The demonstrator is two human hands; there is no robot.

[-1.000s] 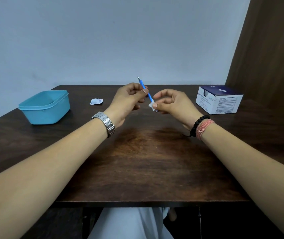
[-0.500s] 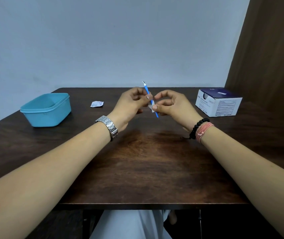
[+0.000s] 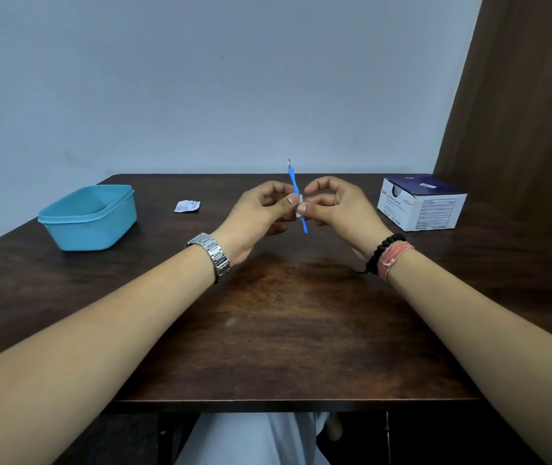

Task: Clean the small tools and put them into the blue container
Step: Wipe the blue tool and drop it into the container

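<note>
While the blue tool (image 3: 296,196) is wiped, the blue container (image 3: 88,218) waits on the tabletop (image 3: 284,330)

Head view: left hand (image 3: 257,213) pinches the upright tool at mid-shaft; right hand (image 3: 331,206) pinches a small white wipe (image 3: 300,209) against it, fingers curled. Both are held above the tabletop, well apart from the container at far left, whose visible interior shows no tool. A torn wrapper (image 3: 187,206) and a swab box (image 3: 422,203) lie beyond. Judged stage: cleaning under way, no tool yet deposited

Both hands (image 3: 301,209) on upright blue tool (image 3: 293,182) — white wipe (image 3: 300,209) between.
</note>
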